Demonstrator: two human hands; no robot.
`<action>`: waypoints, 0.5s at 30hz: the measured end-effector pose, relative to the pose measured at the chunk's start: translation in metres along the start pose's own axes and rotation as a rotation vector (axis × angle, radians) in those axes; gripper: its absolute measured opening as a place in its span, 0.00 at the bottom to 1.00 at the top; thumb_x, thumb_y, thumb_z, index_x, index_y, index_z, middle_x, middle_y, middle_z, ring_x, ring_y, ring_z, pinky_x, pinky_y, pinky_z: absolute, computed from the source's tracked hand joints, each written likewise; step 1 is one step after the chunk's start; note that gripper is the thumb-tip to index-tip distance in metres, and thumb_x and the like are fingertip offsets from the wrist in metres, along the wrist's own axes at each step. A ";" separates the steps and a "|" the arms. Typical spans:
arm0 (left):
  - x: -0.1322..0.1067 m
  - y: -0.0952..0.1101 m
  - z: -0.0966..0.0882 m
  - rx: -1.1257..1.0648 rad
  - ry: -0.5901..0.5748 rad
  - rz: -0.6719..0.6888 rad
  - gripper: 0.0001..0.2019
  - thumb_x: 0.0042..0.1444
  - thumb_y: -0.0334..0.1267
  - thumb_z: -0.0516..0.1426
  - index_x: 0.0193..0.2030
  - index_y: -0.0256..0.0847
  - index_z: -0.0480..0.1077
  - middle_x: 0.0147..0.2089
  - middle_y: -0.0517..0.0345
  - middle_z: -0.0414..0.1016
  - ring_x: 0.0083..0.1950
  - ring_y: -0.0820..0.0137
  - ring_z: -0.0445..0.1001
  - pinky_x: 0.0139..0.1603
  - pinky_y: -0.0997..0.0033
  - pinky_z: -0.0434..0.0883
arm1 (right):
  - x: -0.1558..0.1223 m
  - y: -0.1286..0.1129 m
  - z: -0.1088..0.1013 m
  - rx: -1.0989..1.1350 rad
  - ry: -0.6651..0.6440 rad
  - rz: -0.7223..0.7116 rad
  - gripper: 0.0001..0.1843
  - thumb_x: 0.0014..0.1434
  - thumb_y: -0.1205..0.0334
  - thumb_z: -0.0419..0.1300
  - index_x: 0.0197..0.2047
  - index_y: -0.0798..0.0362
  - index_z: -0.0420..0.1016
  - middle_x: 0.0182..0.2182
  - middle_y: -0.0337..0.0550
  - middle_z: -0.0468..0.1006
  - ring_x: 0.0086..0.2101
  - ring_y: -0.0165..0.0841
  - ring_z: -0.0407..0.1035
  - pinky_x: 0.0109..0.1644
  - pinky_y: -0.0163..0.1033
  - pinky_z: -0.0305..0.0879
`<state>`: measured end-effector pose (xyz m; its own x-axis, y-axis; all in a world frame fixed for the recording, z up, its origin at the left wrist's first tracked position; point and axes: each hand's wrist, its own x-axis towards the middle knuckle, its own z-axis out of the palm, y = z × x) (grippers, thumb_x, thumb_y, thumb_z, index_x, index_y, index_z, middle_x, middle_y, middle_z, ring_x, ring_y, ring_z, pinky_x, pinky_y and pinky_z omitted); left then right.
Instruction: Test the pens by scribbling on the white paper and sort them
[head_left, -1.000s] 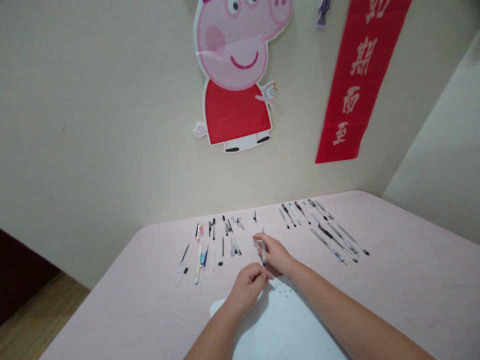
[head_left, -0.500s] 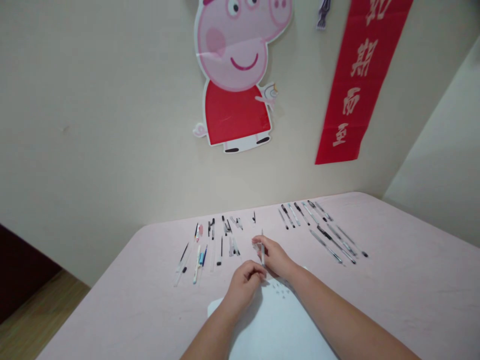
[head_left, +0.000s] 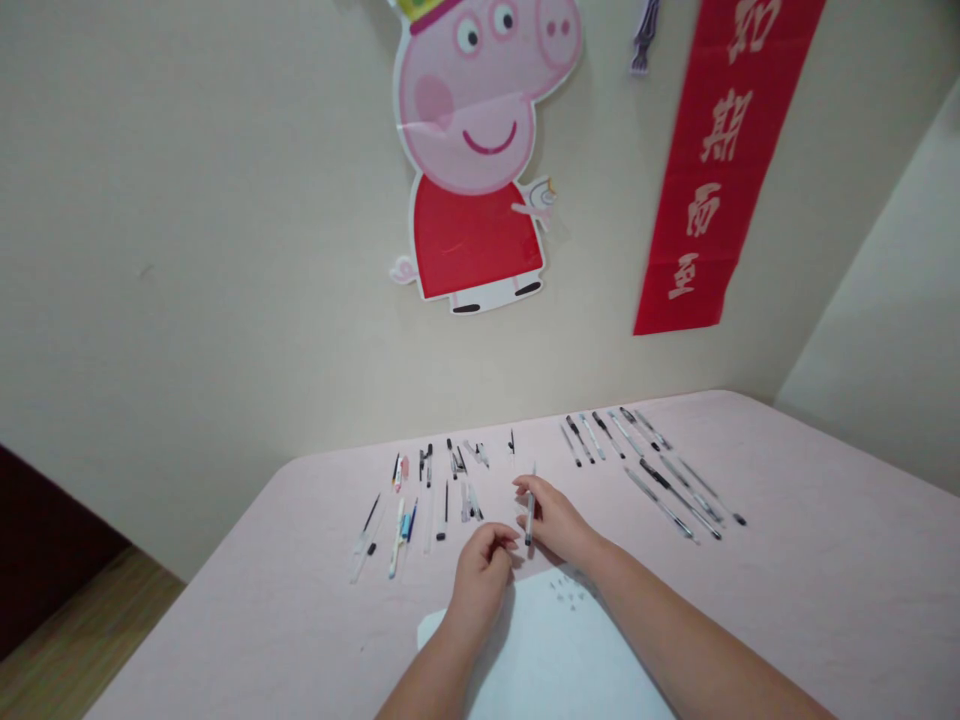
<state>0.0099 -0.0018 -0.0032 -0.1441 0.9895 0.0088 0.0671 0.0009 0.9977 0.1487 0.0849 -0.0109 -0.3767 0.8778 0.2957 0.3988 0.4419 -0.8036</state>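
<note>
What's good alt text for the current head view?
A person's right hand holds a pen at a pink table, the left hand close beside it. Pen parts lie beyond to the left, pens to the right; a pig cutout and red banner hang on the wall.

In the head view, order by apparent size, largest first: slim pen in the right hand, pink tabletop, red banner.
1. Pink tabletop
2. Long red wall banner
3. Slim dark-ended pen in the right hand

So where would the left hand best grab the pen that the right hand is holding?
Probably by the dark near end of the pen, coming from the left: that end juts toward the person, and the left hand sits on that side, opposite the right hand.
</note>
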 end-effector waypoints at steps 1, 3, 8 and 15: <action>0.000 -0.001 0.000 -0.019 0.011 -0.010 0.10 0.43 0.30 0.50 0.33 0.40 0.68 0.32 0.60 0.68 0.26 0.75 0.66 0.25 0.77 0.62 | 0.000 0.000 0.000 -0.001 -0.015 0.012 0.28 0.44 0.78 0.58 0.49 0.52 0.66 0.39 0.41 0.72 0.36 0.33 0.68 0.42 0.39 0.64; 0.001 -0.002 -0.001 -0.055 0.042 -0.030 0.11 0.44 0.31 0.50 0.35 0.40 0.68 0.32 0.61 0.68 0.24 0.76 0.65 0.23 0.77 0.61 | 0.000 0.000 0.000 -0.004 -0.039 0.034 0.25 0.45 0.78 0.57 0.48 0.52 0.67 0.35 0.40 0.72 0.34 0.32 0.68 0.40 0.38 0.64; 0.000 0.000 -0.001 -0.126 0.124 -0.061 0.11 0.45 0.32 0.54 0.38 0.41 0.69 0.33 0.61 0.69 0.21 0.78 0.64 0.22 0.78 0.60 | 0.000 0.000 0.001 -0.033 -0.012 0.009 0.27 0.44 0.78 0.59 0.49 0.53 0.67 0.37 0.41 0.73 0.36 0.33 0.68 0.43 0.38 0.65; 0.002 -0.002 -0.002 -0.122 0.109 -0.048 0.11 0.44 0.33 0.54 0.37 0.40 0.69 0.34 0.59 0.70 0.21 0.78 0.64 0.21 0.78 0.59 | 0.000 -0.002 0.005 -0.058 -0.047 -0.046 0.22 0.48 0.78 0.55 0.46 0.53 0.69 0.37 0.43 0.74 0.38 0.35 0.70 0.45 0.40 0.65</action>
<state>0.0077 -0.0003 -0.0053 -0.2505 0.9673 -0.0384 -0.0614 0.0237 0.9978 0.1434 0.0833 -0.0124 -0.4343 0.8471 0.3061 0.4270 0.4929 -0.7581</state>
